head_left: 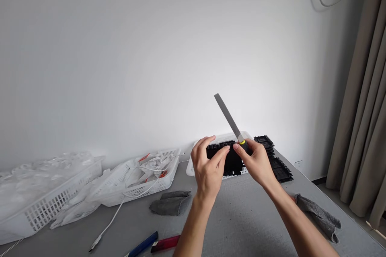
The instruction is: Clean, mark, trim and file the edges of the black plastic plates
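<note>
Head view: left grip [209, 168] holds one black panel [233, 162]; right grip [257, 162], one file [228, 116].

One head-worn camera looks forward and down over the nearby table [241, 217] toward a wall [120, 68].

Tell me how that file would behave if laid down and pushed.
The file is probably stiff: it juts straight from the right hand without sagging. Its flat shape suggests sliding rather than rolling. Its grey, metallic look hints it may be heavy for its size.
</note>
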The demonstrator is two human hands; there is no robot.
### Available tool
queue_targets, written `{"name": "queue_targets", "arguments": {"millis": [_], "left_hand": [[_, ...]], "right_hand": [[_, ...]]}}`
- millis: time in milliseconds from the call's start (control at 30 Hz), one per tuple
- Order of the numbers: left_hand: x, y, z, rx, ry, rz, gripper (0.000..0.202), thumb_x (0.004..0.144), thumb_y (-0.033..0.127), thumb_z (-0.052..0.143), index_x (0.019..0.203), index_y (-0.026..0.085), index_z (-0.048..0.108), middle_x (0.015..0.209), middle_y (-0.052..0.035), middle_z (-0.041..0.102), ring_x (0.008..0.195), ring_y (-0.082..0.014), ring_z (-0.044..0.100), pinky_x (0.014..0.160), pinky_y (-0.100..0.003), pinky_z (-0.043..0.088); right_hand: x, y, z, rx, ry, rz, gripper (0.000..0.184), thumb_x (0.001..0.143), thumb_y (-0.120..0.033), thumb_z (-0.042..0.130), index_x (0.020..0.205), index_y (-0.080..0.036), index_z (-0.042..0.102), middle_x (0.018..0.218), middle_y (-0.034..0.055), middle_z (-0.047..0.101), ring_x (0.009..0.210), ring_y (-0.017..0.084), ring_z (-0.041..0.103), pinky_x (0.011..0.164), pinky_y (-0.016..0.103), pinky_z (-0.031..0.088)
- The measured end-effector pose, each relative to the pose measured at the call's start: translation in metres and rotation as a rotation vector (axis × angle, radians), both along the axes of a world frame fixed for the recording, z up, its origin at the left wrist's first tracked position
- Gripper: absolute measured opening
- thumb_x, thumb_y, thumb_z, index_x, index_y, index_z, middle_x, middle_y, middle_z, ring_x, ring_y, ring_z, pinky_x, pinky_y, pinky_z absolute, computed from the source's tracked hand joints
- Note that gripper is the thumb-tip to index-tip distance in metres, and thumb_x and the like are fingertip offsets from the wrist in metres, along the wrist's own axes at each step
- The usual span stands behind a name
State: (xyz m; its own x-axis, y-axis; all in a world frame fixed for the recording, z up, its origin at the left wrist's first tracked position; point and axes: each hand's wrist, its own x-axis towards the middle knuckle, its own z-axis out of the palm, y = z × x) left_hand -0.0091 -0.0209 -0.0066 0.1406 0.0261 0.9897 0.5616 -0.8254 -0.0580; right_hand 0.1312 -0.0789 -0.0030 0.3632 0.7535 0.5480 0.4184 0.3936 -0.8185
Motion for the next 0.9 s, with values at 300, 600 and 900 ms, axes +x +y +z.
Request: {"name": "queue_targets", "arguments": {"millis": [300, 600, 900], "left_hand": [[-0.014, 0.002, 0.005, -0.229, -0.222, -0.151, 0.006, 0.086, 0.025, 0.069, 0.086, 0.027, 0.075, 0.11, -0.0047, 0.067, 0.109, -0.0226, 0.06, 0.094, -0.042, 0.05], [-0.011, 0.005, 0.003, -0.079, -0.073, -0.056, 0.012, 0.082, 0.02, 0.072, 0.089, 0.029, 0.077, 0.112, -0.0051, 0.07, 0.107, -0.0234, 0.059, 0.092, -0.043, 0.051], [-0.012, 0.005, 0.001, -0.011, -0.014, 0.026, 0.014, 0.085, 0.016, 0.068, 0.088, 0.027, 0.075, 0.11, -0.006, 0.072, 0.105, -0.0241, 0.06, 0.093, -0.043, 0.047]], "right_hand": [[0.005, 0.001, 0.0, -0.019, 0.016, -0.064, 0.041, 0.086, -0.057, 0.054, 0.085, -0.018, 0.067, 0.067, 0.0004, 0.056, 0.059, 0.015, 0.041, 0.055, 0.028, 0.033], [0.008, -0.001, 0.001, -0.01, 0.05, -0.04, 0.04, 0.086, -0.056, 0.056, 0.086, -0.018, 0.068, 0.068, 0.0004, 0.056, 0.061, 0.015, 0.042, 0.056, 0.027, 0.034], [0.004, -0.002, 0.001, -0.021, 0.061, 0.023, 0.041, 0.085, -0.058, 0.056, 0.078, -0.018, 0.063, 0.064, -0.001, 0.051, 0.059, 0.014, 0.039, 0.054, 0.027, 0.031]]}}
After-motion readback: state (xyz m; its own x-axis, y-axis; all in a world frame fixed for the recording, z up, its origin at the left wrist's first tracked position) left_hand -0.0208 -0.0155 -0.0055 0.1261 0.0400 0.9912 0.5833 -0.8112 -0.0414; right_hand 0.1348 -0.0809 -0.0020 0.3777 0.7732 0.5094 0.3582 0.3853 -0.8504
